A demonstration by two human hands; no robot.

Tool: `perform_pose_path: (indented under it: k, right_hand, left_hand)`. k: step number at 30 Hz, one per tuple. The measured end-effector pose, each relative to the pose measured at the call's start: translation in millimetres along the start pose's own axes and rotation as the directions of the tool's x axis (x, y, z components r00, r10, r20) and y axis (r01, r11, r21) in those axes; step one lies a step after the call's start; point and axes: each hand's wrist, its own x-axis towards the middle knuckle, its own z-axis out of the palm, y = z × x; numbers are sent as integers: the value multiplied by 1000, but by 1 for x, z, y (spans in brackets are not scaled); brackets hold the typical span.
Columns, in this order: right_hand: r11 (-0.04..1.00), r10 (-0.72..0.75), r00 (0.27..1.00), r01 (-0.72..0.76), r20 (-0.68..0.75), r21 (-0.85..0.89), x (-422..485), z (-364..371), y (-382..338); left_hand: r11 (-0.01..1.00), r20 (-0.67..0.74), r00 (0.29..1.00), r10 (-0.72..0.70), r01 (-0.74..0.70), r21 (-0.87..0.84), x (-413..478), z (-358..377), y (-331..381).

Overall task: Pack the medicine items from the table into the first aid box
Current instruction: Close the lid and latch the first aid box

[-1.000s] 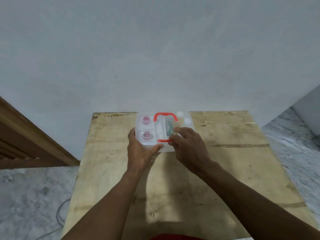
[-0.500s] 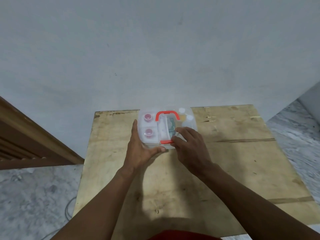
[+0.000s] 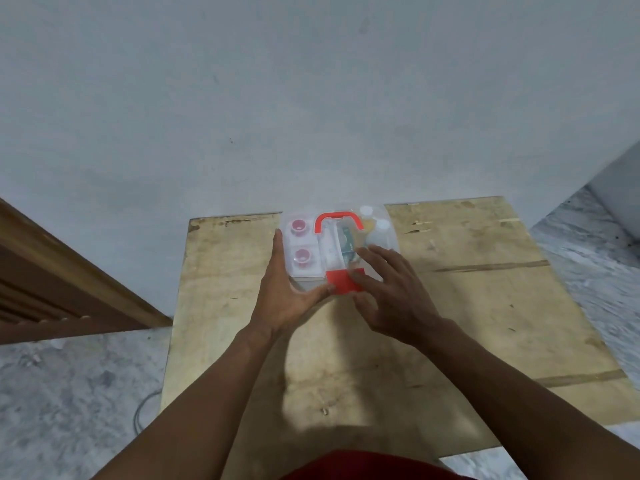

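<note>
The clear first aid box (image 3: 384, 239) sits at the far edge of the wooden table (image 3: 467, 306), its lid down and its red handle (image 3: 337, 216) lying flat. Through the plastic I see two pink-capped bottles (image 3: 301, 240) on the left, a green packet (image 3: 347, 242) in the middle and white-capped bottles (image 3: 367, 212) on the right. My left hand (image 3: 287, 292) grips the box's near left corner, fingers along the side and thumb along the front. My right hand (image 3: 394, 292) lies on the lid, its thumb and fingers pinching the red latch (image 3: 341, 280), which shows as a broad red flap.
The box stands close to the grey wall (image 3: 311, 116) behind the table. A brown wooden frame (image 3: 52, 271) runs along the left. Marble floor (image 3: 69, 393) surrounds the table, with a thin cable (image 3: 143, 407) lying on it at the left.
The red latch at the box's front went from a thin strip to a wide flap under my right thumb. Both hands stayed on the box.
</note>
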Motion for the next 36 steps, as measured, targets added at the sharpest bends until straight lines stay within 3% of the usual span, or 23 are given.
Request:
perform_pose_path:
  k: [3, 9, 13, 20, 25, 31, 36]
  right_hand:
    - [1000, 23, 999, -23, -31, 7, 1, 4, 5]
    - [898, 407, 911, -388, -60, 207, -7, 22, 18]
    - [829, 379, 925, -344, 9, 441, -8, 37, 25]
    - [754, 453, 889, -347, -60, 557, -5, 63, 28]
    - [727, 505, 857, -359, -101, 586, -5, 76, 34]
    - [777, 489, 856, -339, -169, 530, -2, 74, 32]
    - [773, 488, 860, -345, -152, 532, 0, 73, 32]
  left_hand:
    - [999, -6, 999, 46, -46, -13, 2, 3, 3]
    - [998, -10, 998, 65, -65, -16, 4, 6, 2]
    - [999, -27, 1000, 8, -9, -42, 4, 13, -6]
    - [998, -131, 989, -68, 65, -26, 8, 26, -27]
    - [998, -157, 986, -64, 60, -34, 9, 33, -39]
    - [997, -187, 980, -64, 57, -44, 8, 37, -41]
    - [996, -186, 980, -73, 61, -68, 7, 38, -44]
